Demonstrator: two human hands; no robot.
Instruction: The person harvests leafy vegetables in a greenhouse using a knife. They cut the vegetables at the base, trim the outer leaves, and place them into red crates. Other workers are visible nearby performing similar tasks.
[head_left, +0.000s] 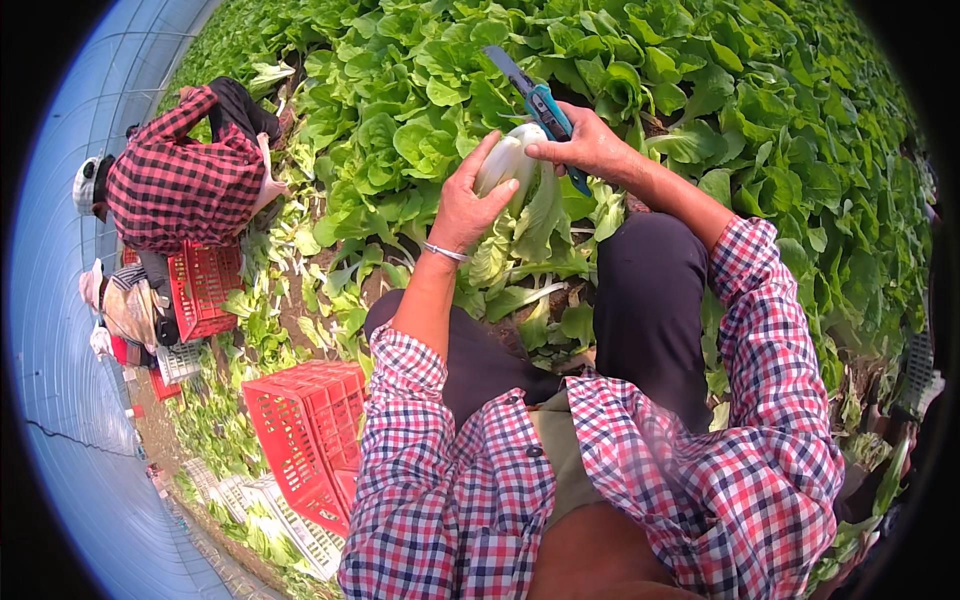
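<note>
My left hand (466, 201), with a bracelet at its wrist, grips a head of leafy greens (511, 159) by its pale stalks. The cut-end side of the head points up and its green leaves hang down between my knees. My right hand (589, 142) is closed around the teal handle of a utility knife (553, 116). The knife's blade is out and points to the upper left, while my right thumb rests against the pale base of the head. Part of the handle is hidden behind my right fingers.
Dense rows of leafy greens (442, 67) grow ahead and to the right. A red plastic crate (304, 435) stands at my left, near white crates (281, 517). Co-workers, one in a checked shirt (184, 176), crouch farther left beside another red crate (202, 289). Loose leaves litter the soil.
</note>
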